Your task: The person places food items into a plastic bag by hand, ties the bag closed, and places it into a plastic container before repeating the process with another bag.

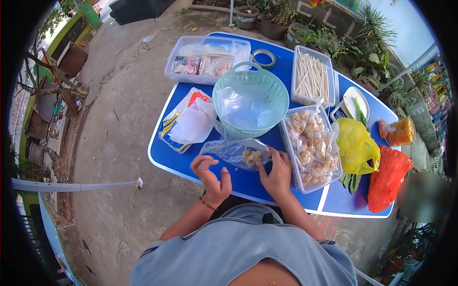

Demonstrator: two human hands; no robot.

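Note:
A clear plastic bag (222, 151) lies on the blue table in front of me, with a small clump of pale brown food pieces (252, 156) in its right end. My right hand (278, 172) has its thumb and fingers around that end of the bag. Just below the bag's left part, my left hand (213, 180) is raised with fingers apart and nothing in them. Behind the bag stands a light green plastic basket (279, 102) lined with clear plastic. To the right of my right hand is a clear tub (296, 178) full of small bagged portions (312, 143).
Plastic packaging (193, 121) lies left of the basket. Farther back are a box of packets (207, 78), a tape roll (264, 58) and a tub of sticks (312, 76). A yellow bag (355, 145), a red bag (389, 178) and a white scale (339, 113) are at right.

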